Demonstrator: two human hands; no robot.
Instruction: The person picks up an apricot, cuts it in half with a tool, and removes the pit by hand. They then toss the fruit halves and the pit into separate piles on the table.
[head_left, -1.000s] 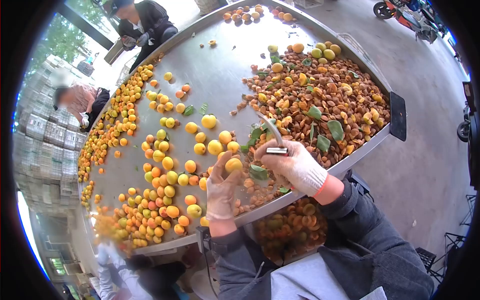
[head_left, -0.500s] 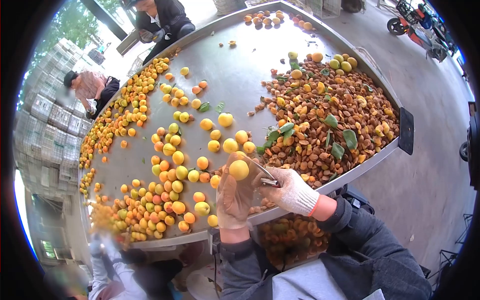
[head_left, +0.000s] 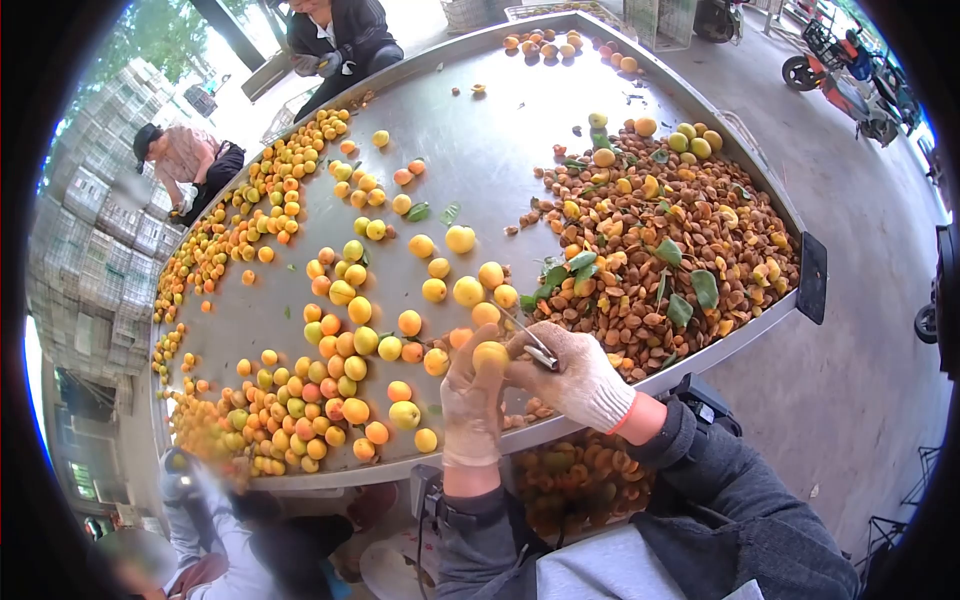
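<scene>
My left hand point(head_left: 470, 405), in a thin pale glove, has its fingers closed round a yellow apricot point(head_left: 490, 355). In my right hand point(head_left: 578, 378), gloved in white knit with an orange cuff, is a small knife point(head_left: 541, 352) with a metal handle. Its thin blade points up and left, beside the held fruit. Both hands are close together over the near edge of the metal table point(head_left: 400, 285). Loose apricots point(head_left: 467, 291) lie just beyond my left hand. To the right is a large heap of brown apricot pits point(head_left: 640, 260) with green leaves and scraps of yellow flesh.
Many whole apricots point(head_left: 290, 410) spread over the table's left side. Below the near rim, a container holds apricot halves point(head_left: 580, 475). One person point(head_left: 185, 165) sits at the left, another point(head_left: 335, 45) at the far side, and a third point(head_left: 220, 540) at lower left. Stacked crates point(head_left: 90, 250) stand behind.
My left hand has closed more around the apricot, and the fruit sits slightly lower. My right hand with the knife stays beside it. The whole view has shifted a little.
</scene>
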